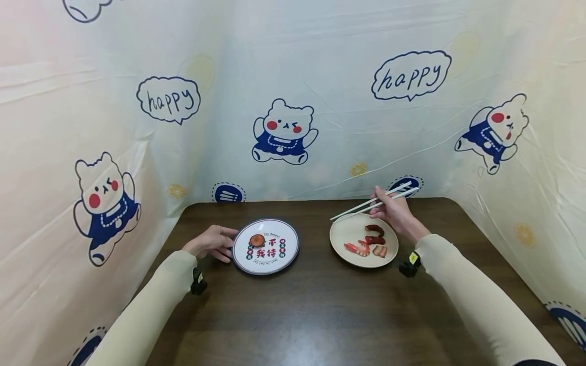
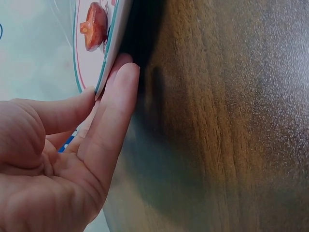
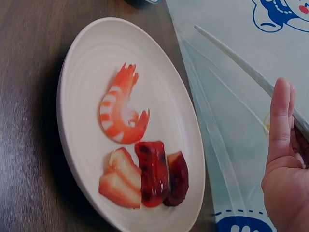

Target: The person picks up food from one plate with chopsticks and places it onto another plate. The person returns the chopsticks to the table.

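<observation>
My left hand (image 1: 213, 243) pinches the left rim of a white plate (image 1: 286, 254) printed with characters. In the left wrist view the thumb lies on the rim and the fingers (image 2: 108, 123) are beneath it. A brown mushroom-shaped piece (image 1: 257, 240) sits on this plate. My right hand (image 1: 392, 211) holds a pair of pale chopsticks (image 1: 361, 206) above the far edge of a cream plate (image 1: 345, 239); their tips are apart and hold nothing. On the cream plate lie an orange-striped shrimp (image 3: 116, 111), a glossy red sausage-like piece (image 3: 153, 171), a dark red-brown piece (image 3: 177, 179) and a pale meat-like piece (image 3: 120, 179).
Both plates are on a dark brown wooden table (image 1: 274, 315), a gap between them. Behind and at both sides hangs a pale printed sheet (image 1: 339, 117) with bears and "happy" bubbles. Each wrist carries a small black camera (image 1: 199, 282).
</observation>
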Demonstrator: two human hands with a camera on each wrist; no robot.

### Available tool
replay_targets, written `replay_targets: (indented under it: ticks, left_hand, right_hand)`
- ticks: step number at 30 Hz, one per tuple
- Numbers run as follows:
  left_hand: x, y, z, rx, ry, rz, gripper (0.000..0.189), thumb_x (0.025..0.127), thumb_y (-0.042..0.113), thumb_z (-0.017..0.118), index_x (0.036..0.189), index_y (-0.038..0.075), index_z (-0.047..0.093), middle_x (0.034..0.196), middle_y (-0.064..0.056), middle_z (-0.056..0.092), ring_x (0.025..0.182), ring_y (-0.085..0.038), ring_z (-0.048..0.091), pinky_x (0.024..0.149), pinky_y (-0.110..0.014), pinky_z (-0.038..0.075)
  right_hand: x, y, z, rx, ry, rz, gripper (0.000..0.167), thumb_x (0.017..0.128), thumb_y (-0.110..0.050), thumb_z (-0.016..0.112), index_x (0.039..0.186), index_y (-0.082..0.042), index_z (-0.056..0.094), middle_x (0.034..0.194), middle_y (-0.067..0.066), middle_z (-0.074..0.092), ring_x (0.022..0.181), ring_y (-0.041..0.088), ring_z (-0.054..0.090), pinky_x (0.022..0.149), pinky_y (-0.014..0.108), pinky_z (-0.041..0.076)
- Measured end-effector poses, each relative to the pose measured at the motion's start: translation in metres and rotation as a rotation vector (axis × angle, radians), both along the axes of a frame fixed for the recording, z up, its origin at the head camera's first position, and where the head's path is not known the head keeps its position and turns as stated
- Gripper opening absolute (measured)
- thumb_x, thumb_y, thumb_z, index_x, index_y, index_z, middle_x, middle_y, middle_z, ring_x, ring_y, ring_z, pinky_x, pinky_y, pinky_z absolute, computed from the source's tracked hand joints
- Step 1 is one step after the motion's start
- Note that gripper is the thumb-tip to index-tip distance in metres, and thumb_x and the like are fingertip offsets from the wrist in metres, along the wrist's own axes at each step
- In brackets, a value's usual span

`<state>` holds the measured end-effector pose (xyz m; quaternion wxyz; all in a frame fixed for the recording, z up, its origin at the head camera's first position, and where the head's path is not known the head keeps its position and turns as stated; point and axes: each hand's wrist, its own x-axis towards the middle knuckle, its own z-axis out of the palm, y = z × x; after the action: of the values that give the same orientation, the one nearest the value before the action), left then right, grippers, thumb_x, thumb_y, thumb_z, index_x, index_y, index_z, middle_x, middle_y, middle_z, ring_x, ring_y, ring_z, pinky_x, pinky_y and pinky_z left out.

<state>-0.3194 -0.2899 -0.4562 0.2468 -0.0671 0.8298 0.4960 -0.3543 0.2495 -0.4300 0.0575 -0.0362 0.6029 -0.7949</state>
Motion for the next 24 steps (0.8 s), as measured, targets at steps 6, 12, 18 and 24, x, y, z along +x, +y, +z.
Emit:
replay_targets:
  ticks: [6, 12, 18, 24]
  left_hand:
    - [0.0, 0.001, -0.003, 0.002, 0.0, 0.007, 0.057, 0.105, 0.001, 0.058, 0.159, -0.003, 0.04, 0.11, -0.023, 0.065, 0.077, -0.026, 0.072, 0.075, -0.043, 0.067]
    - [0.0, -0.001, -0.003, -0.005, 0.009, 0.005, 0.058, 0.104, 0.0, 0.058, 0.159, -0.003, 0.04, 0.111, -0.024, 0.064, 0.078, -0.027, 0.072, 0.075, -0.043, 0.067]
    - [-0.002, -0.002, -0.004, -0.005, 0.003, 0.007, 0.057, 0.105, 0.0, 0.058, 0.159, -0.003, 0.04, 0.111, -0.023, 0.063, 0.078, -0.027, 0.072, 0.076, -0.043, 0.067]
    - [-0.002, -0.001, -0.002, -0.007, 0.002, 0.009, 0.057, 0.105, 0.0, 0.057, 0.159, -0.003, 0.04, 0.111, -0.024, 0.063, 0.078, -0.026, 0.072, 0.076, -0.042, 0.067]
  right_hand:
    - [0.005, 0.012, -0.004, 0.008, 0.023, 0.007, 0.039, 0.111, -0.031, 0.053, 0.109, 0.007, 0.061, 0.078, 0.008, 0.07, 0.06, 0.014, 0.07, 0.06, 0.028, 0.065]
    - [0.008, 0.021, -0.007, -0.011, 0.032, 0.018, 0.038, 0.111, -0.03, 0.054, 0.105, 0.007, 0.063, 0.079, 0.009, 0.07, 0.059, 0.015, 0.07, 0.059, 0.028, 0.064]
    - [0.012, 0.032, -0.012, -0.024, 0.002, -0.003, 0.036, 0.11, -0.029, 0.056, 0.1, 0.003, 0.067, 0.078, 0.01, 0.071, 0.058, 0.015, 0.07, 0.059, 0.028, 0.065]
    - [0.014, 0.039, -0.015, -0.018, 0.01, -0.012, 0.035, 0.11, -0.03, 0.056, 0.099, 0.002, 0.067, 0.077, 0.009, 0.071, 0.058, 0.014, 0.07, 0.059, 0.028, 0.065]
